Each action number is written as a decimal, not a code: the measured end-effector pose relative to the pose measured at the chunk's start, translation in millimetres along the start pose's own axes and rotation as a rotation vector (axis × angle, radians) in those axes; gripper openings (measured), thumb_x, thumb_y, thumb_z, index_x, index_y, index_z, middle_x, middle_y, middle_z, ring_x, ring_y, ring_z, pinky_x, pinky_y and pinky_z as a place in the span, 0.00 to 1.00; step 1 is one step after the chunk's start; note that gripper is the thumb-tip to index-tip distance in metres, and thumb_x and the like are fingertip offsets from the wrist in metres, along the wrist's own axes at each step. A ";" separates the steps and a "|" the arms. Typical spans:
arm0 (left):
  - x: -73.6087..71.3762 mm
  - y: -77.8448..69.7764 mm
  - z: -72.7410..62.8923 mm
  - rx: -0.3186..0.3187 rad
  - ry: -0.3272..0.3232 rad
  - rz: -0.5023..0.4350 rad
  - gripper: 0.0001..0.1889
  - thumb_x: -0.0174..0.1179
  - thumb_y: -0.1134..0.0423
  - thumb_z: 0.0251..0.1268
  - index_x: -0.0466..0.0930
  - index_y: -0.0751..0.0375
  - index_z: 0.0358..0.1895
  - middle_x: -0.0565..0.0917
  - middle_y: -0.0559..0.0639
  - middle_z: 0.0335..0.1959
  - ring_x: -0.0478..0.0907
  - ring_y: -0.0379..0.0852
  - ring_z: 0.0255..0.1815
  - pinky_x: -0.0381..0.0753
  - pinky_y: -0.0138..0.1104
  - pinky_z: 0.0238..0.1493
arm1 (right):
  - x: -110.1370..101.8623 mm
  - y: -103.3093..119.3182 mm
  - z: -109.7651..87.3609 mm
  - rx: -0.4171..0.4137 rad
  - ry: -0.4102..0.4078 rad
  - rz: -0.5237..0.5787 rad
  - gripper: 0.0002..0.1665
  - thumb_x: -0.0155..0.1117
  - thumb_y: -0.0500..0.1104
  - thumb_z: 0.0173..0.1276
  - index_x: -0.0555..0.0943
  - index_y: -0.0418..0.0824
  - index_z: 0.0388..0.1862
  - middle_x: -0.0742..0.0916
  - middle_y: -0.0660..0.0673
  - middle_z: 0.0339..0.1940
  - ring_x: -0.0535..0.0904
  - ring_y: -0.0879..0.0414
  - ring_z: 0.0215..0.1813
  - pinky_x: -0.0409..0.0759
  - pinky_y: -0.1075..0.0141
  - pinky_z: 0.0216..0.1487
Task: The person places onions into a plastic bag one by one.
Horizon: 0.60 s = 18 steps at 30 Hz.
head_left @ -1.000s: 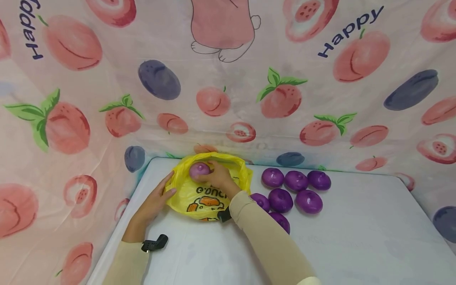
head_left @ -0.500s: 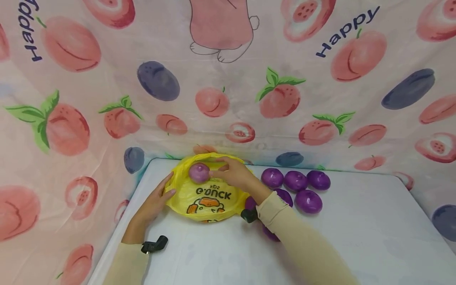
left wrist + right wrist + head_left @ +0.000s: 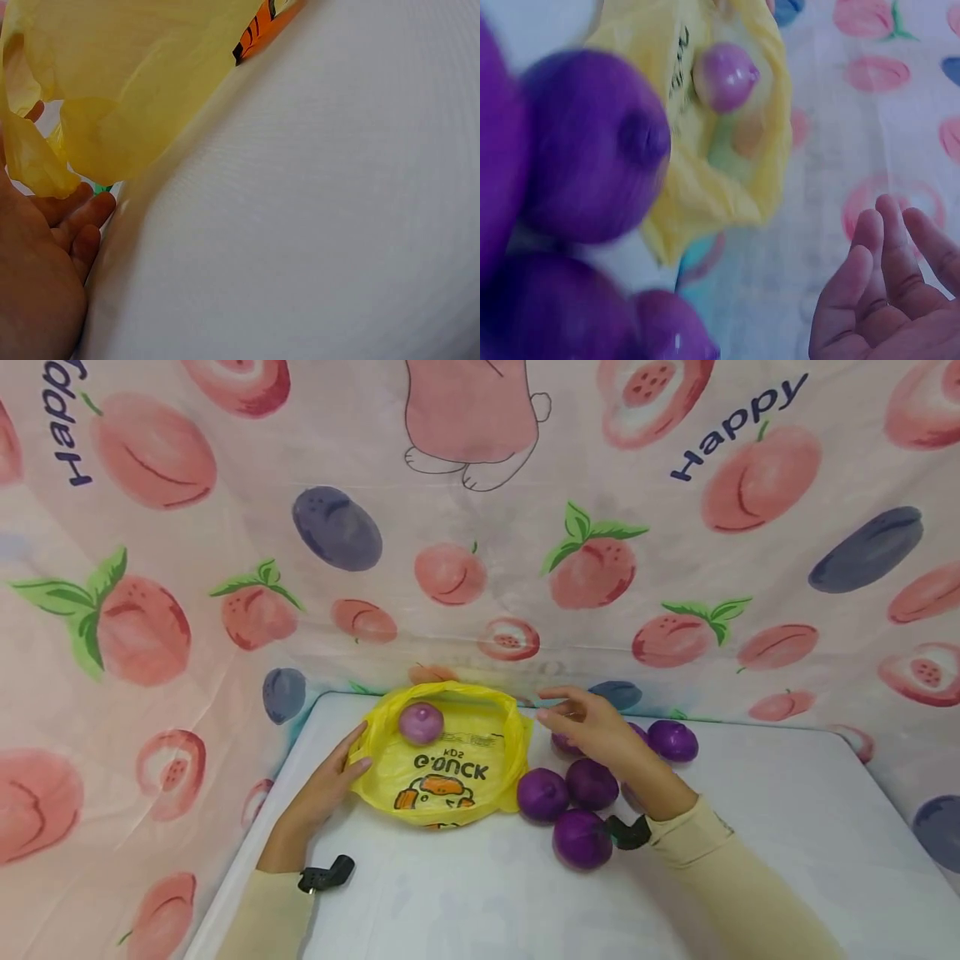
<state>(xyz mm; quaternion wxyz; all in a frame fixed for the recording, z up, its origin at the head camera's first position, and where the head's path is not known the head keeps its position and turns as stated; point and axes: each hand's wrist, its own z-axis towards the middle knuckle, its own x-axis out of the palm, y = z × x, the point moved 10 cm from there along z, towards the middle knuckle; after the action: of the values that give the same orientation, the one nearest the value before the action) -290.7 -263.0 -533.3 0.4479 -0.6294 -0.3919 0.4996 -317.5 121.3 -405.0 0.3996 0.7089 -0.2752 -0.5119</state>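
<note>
A yellow plastic bag (image 3: 510,752) with black lettering and an orange drawing lies on the table, its mouth spread wide. One light purple, round onion-like piece (image 3: 421,724) with a small nub sits inside it, toward the back left. My left hand (image 3: 324,789) touches the bag's left edge, fingers loosely extended; in the left wrist view yellow film drapes against the fingertips (image 3: 105,202). Right of the bag, my right hand (image 3: 600,735) hovers with nothing in it, fingers parted and slightly bent. Beneath and beside it are several darker purple onion-like pieces (image 3: 542,794), some partly hidden by that hand.
The white table (image 3: 795,843) extends to the right and toward the front. A cloth wall (image 3: 502,527) printed with fruit rises behind the table and along its left side. Each wrist carries a small black camera (image 3: 326,873).
My right hand has let go of the light purple piece inside the bag, then withdrawn rightward over the darker ones. The left hand has stayed at the bag's edge.
</note>
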 end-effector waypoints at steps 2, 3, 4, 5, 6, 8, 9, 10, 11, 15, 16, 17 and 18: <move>-0.1 -0.1 0.5 0.003 0.001 -0.007 0.35 0.54 0.54 0.80 0.50 0.37 0.83 0.46 0.52 0.86 0.37 0.60 0.86 0.36 0.61 0.82 | -16.6 -7.7 -9.9 -0.006 -0.034 -0.009 0.33 0.64 0.65 0.70 0.74 0.57 0.71 0.84 0.43 0.60 0.80 0.46 0.61 0.81 0.57 0.54; -0.3 0.0 0.6 0.003 0.001 -0.007 0.35 0.54 0.54 0.80 0.50 0.37 0.83 0.46 0.53 0.86 0.37 0.60 0.86 0.36 0.61 0.82 | -24.0 -11.7 -15.1 -0.011 -0.050 -0.024 0.34 0.63 0.66 0.71 0.74 0.56 0.71 0.83 0.43 0.61 0.79 0.46 0.62 0.81 0.57 0.54; 0.3 0.0 0.7 0.002 0.003 -0.008 0.35 0.54 0.54 0.80 0.50 0.37 0.83 0.46 0.53 0.86 0.37 0.60 0.86 0.36 0.61 0.82 | -31.7 -15.8 -20.8 -0.017 -0.071 -0.041 0.35 0.63 0.66 0.70 0.74 0.55 0.71 0.83 0.42 0.61 0.79 0.46 0.61 0.80 0.56 0.54; 0.8 -0.1 0.8 0.000 0.004 -0.007 0.35 0.54 0.54 0.80 0.49 0.37 0.83 0.46 0.53 0.86 0.37 0.60 0.86 0.36 0.61 0.82 | -38.7 -20.2 -26.7 -0.018 -0.093 -0.060 0.35 0.63 0.67 0.70 0.74 0.54 0.71 0.83 0.42 0.61 0.79 0.46 0.62 0.80 0.57 0.55; 1.0 -0.2 0.8 -0.001 0.003 -0.007 0.35 0.54 0.55 0.80 0.50 0.37 0.83 0.46 0.53 0.86 0.37 0.60 0.86 0.36 0.61 0.82 | -45.0 -23.8 -32.4 -0.029 -0.116 -0.084 0.35 0.63 0.66 0.71 0.74 0.53 0.71 0.84 0.42 0.61 0.79 0.45 0.61 0.79 0.57 0.55; 1.2 -0.2 0.6 -0.008 -0.001 -0.005 0.35 0.53 0.55 0.80 0.50 0.37 0.83 0.46 0.53 0.86 0.37 0.60 0.86 0.36 0.61 0.82 | -55.4 -31.7 -43.3 -0.048 -0.155 -0.131 0.34 0.62 0.65 0.72 0.75 0.52 0.70 0.85 0.42 0.60 0.79 0.46 0.60 0.78 0.55 0.56; 1.3 -0.2 0.4 -0.010 -0.001 -0.003 0.35 0.53 0.55 0.80 0.49 0.36 0.83 0.46 0.53 0.86 0.37 0.60 0.86 0.36 0.61 0.82 | -59.8 -35.6 -48.5 -0.060 -0.173 -0.147 0.33 0.63 0.65 0.72 0.76 0.51 0.70 0.85 0.43 0.59 0.79 0.46 0.60 0.77 0.54 0.57; 1.4 -0.4 0.3 -0.013 -0.002 0.000 0.35 0.53 0.55 0.80 0.49 0.36 0.83 0.46 0.53 0.86 0.37 0.60 0.86 0.36 0.61 0.82 | -63.6 -40.1 -53.4 -0.067 -0.188 -0.163 0.32 0.63 0.64 0.72 0.76 0.51 0.69 0.85 0.43 0.59 0.79 0.47 0.60 0.76 0.54 0.59; 1.4 -0.7 0.1 -0.015 -0.003 0.002 0.35 0.53 0.55 0.80 0.50 0.36 0.83 0.46 0.53 0.86 0.37 0.60 0.86 0.36 0.61 0.82 | -66.7 -44.6 -57.9 -0.075 -0.199 -0.172 0.32 0.63 0.63 0.73 0.76 0.51 0.69 0.86 0.43 0.59 0.79 0.47 0.60 0.76 0.53 0.60; 2.2 -2.3 -0.6 -0.019 -0.003 0.013 0.35 0.53 0.55 0.80 0.49 0.37 0.83 0.46 0.53 0.86 0.37 0.60 0.86 0.36 0.61 0.82 | -76.0 -63.1 -71.2 -0.094 -0.233 -0.200 0.31 0.63 0.60 0.74 0.76 0.48 0.70 0.85 0.44 0.59 0.78 0.49 0.60 0.76 0.54 0.62; 2.0 -2.7 -0.8 -0.020 -0.006 0.018 0.35 0.53 0.56 0.80 0.50 0.37 0.83 0.46 0.53 0.86 0.37 0.60 0.86 0.37 0.61 0.82 | -77.8 -67.2 -73.3 -0.097 -0.240 -0.204 0.31 0.63 0.59 0.74 0.76 0.47 0.70 0.85 0.44 0.60 0.78 0.49 0.60 0.76 0.55 0.62; 2.0 -2.9 -0.8 -0.021 -0.008 0.021 0.35 0.53 0.56 0.80 0.50 0.38 0.83 0.47 0.54 0.86 0.37 0.60 0.86 0.37 0.61 0.82 | -79.5 -70.8 -75.1 -0.101 -0.249 -0.205 0.30 0.63 0.58 0.75 0.76 0.46 0.70 0.85 0.43 0.59 0.78 0.49 0.60 0.77 0.54 0.62; 2.2 -3.4 -0.8 -0.020 -0.008 0.024 0.35 0.53 0.56 0.80 0.50 0.38 0.83 0.47 0.54 0.86 0.37 0.60 0.86 0.37 0.61 0.82 | -81.0 -74.1 -76.6 -0.102 -0.256 -0.207 0.30 0.63 0.58 0.75 0.76 0.46 0.70 0.85 0.43 0.59 0.78 0.48 0.60 0.77 0.54 0.62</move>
<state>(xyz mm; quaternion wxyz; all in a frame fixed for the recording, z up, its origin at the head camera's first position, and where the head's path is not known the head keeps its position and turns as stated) -289.7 -260.1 -530.7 0.4340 -0.6365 -0.3912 0.5035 -272.7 247.1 -414.8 0.3421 0.6412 -0.2229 -0.6497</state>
